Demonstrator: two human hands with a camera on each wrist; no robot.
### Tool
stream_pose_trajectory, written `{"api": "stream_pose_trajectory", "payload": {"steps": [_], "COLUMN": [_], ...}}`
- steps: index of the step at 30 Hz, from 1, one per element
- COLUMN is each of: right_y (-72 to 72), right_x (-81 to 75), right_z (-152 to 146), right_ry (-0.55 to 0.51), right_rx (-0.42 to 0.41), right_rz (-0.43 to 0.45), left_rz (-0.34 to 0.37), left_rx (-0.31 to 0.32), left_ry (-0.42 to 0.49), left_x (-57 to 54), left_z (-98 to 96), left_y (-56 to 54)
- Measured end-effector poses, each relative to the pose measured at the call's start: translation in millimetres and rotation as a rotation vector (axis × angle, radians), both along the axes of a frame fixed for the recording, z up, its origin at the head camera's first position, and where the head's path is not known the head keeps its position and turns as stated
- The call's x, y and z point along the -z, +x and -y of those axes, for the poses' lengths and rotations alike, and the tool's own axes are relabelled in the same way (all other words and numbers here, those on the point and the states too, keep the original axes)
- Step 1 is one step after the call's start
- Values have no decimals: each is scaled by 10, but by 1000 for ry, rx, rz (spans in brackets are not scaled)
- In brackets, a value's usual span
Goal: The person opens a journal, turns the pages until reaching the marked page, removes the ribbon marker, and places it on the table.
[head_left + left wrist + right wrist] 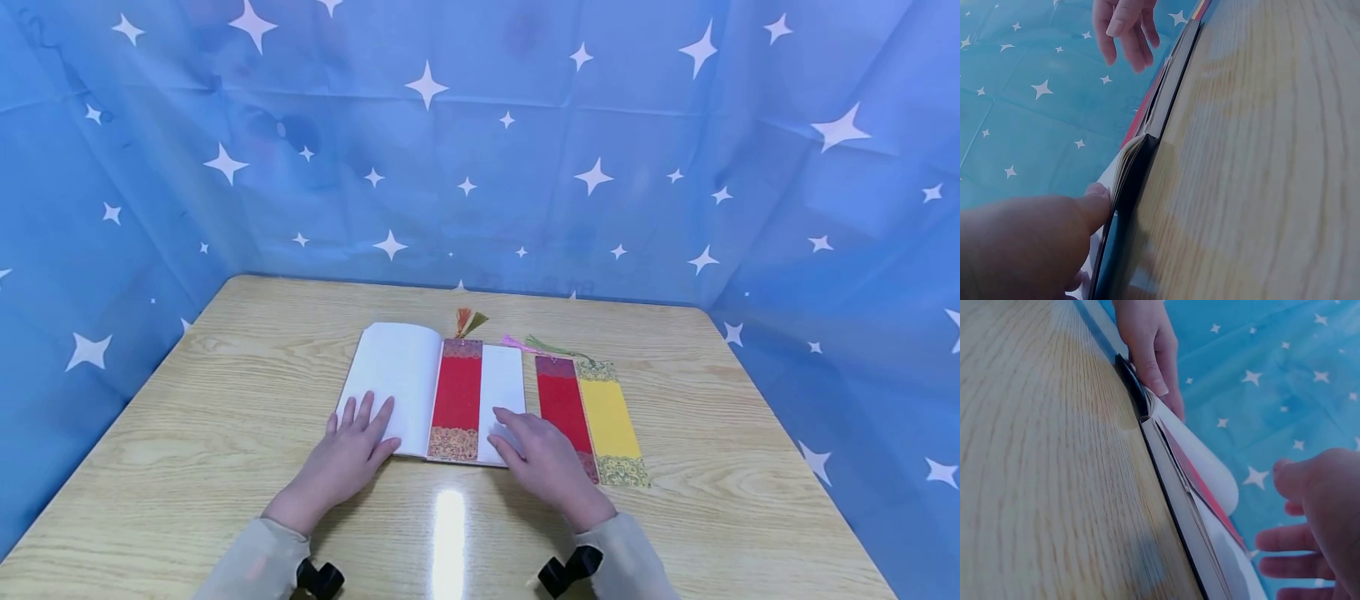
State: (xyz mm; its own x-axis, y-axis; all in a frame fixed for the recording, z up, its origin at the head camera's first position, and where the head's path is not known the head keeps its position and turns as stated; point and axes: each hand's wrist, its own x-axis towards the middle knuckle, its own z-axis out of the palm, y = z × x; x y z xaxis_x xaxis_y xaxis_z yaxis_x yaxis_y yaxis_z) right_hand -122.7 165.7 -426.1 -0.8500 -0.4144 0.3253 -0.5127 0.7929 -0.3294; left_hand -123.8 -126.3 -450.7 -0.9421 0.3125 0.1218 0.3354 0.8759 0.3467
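In the head view, the red bookmark (455, 392) lies on the right page of a notebook (401, 367), close along its fold, between the two hands and farther toward the far edge of the surface (187, 450). Its long axis runs from the near edge to the far edge, tassels (462, 321) at the far end. The left hand (348, 450) rests on the left page, fingers spread. The right hand (551, 462), fingers parted, has its thumb nearer the bookmark. Beyond it, toward the right edge, a second red bookmark (561, 404) and a yellow bookmark (609, 417) lie side by side.

In the left wrist view, the left thumb (1096, 195) touches the notebook's page edges.

In the right wrist view, the right hand is raised over the page, holding nothing.
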Motion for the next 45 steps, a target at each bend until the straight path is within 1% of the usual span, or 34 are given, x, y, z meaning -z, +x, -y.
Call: {"api": "stream_pose_trajectory", "payload": {"steps": [4,10,13,17,21,27,30,34,37,41,45], "right_y": [-6,-37,-54,-66,-85,-140,-169,-228,-266,-315,-361], "right_x": [-1,10,10,-4,-20,-57,-83,-102,-109,-110,-115], "right_z": [3,29,52,78,97,129,153,192,221,247,270], "right_ry": [-58,-83,-92,-100,-119,-145,-155,-164,-177,-230,-317], "right_rx": [36,63,90,128,161,203,215,212,218,221,233], "right_rz": [51,72,82,103,124,165,185,174,182,224,296], "left_rz": [27,41,47,48,48,42,45,45,40,36,40], "left_rx": [-3,-9,-15,-25,-27,-21,-18,-23,-27,-31,-34], "left_ry": [-10,-30,-42,-64,-74,-82,-92,-97,-99,-110,-118], "left_x": [12,33,38,49,36,31,35,40,48,55,59], "left_z": [1,-3,-8,-25,-42,-48,-43,-39,-37,-37,-38], "left_y": [4,-1,7,11,8,-7,-10,-7,-4,2,7]}}
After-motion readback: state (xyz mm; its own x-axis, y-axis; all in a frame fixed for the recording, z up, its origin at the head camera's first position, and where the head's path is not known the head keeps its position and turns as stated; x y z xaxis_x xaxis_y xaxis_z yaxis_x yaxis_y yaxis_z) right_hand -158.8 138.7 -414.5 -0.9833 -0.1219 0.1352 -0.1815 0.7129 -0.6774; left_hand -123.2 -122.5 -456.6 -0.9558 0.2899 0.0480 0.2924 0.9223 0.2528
